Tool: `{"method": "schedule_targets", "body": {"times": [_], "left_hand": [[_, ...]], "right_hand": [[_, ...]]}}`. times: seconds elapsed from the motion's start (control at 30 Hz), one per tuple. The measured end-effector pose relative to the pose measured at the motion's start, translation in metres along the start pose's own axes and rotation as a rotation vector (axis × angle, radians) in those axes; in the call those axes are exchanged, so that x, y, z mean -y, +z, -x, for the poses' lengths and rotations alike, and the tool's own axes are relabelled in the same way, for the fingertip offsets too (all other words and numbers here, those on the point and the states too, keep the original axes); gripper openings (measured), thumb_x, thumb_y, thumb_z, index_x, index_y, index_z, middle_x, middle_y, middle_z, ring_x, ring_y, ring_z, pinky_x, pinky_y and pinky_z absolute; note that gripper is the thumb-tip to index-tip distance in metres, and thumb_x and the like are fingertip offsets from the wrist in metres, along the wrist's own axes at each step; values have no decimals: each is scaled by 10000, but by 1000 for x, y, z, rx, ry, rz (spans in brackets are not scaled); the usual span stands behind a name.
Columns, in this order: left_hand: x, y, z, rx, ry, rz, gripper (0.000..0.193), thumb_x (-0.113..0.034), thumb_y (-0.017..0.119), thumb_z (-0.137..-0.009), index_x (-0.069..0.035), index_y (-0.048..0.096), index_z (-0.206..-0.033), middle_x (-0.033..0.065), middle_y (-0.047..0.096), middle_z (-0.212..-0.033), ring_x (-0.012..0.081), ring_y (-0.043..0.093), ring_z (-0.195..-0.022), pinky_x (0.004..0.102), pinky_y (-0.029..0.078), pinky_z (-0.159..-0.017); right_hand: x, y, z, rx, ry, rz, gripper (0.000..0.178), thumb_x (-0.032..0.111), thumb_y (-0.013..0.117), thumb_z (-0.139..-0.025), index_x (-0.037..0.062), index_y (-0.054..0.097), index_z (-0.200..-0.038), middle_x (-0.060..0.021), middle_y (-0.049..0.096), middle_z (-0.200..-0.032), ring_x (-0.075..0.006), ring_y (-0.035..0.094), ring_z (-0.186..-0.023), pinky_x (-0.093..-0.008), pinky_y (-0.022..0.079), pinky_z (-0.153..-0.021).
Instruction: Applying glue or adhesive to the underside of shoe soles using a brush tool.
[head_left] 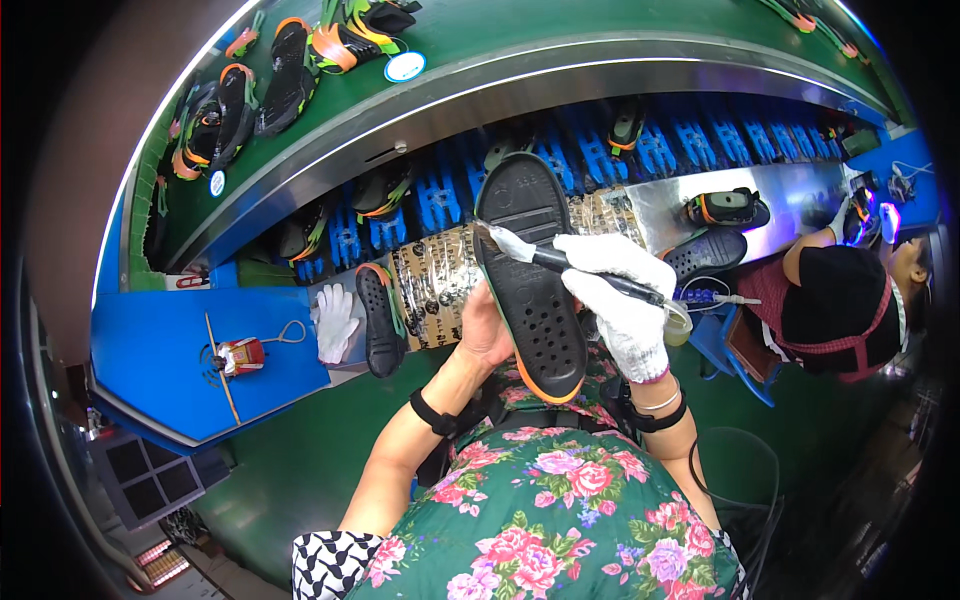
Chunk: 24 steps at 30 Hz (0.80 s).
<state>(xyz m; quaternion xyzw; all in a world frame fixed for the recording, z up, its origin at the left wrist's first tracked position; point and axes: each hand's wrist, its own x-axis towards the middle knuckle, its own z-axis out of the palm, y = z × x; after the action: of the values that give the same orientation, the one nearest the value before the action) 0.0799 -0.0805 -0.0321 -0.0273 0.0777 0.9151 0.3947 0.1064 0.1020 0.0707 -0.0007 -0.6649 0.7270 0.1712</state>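
A long black shoe sole [543,325], with round holes and an orange rim at its near end, stands tilted before me. My bare left hand [484,328] grips it from the left edge and underneath, its fingers partly hidden. My right hand [622,300], in a white knitted glove, is closed around the dark handle of a brush [545,258]. The brush's pale head lies across the upper part of the sole, its tip at the left edge. Another black perforated sole [381,325] rests left of my left hand, beside an unworn white glove [335,322].
Behind the sole are cardboard under clear film [437,285] and a row of blue holders [438,200]. Above runs a green conveyor [560,22] carrying sandals. A blue table [150,350] stands left. On the right, a sandal [728,208] and sole [706,254] lie near a seated co-worker [835,290].
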Motion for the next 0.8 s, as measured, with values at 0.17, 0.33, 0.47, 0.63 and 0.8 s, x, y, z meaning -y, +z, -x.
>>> {"method": "schedule_targets", "body": {"times": [0.17,0.33,0.47,0.63,0.8], "left_hand": [[0,20,-7,92,-24,193,1085,-912,259,-842,-60,435,-1490,165,537,-1444,330,536,-1304,485,407,-1124],[4,24,-4,39,28,130,987,-861,280,-886,-94,455,-1484,121,549,-1443,302,547,-1292,471,416,-1115],[13,29,0,5,62,25,905,-815,271,-931,-126,456,-1488,95,532,-1467,294,530,-1310,465,401,-1126],[35,42,-1,-328,144,-515,954,-826,195,-929,-125,331,-1562,77,442,-1539,281,447,-1391,428,339,-1174],[28,32,1,-316,141,-539,1031,-892,168,-872,-119,389,-1517,106,511,-1465,278,506,-1337,465,388,-1142]], "right_hand": [[10,1,4,-11,-50,125,211,-45,780,-750,-9,768,-958,-136,764,-994,-210,714,-859,-316,561,-781],[9,2,-1,-4,-337,305,182,-61,770,-731,-13,748,-905,-151,747,-942,-213,703,-809,-319,555,-730],[10,4,-8,13,-528,485,211,-51,782,-717,6,754,-918,-141,743,-927,-260,706,-819,-355,554,-752],[10,6,3,104,-576,709,370,52,729,-800,49,714,-1169,-150,705,-1188,-330,665,-1024,-418,518,-879],[0,10,16,177,-545,559,275,-3,798,-727,60,770,-993,-127,752,-997,-275,707,-864,-370,547,-765]]}}
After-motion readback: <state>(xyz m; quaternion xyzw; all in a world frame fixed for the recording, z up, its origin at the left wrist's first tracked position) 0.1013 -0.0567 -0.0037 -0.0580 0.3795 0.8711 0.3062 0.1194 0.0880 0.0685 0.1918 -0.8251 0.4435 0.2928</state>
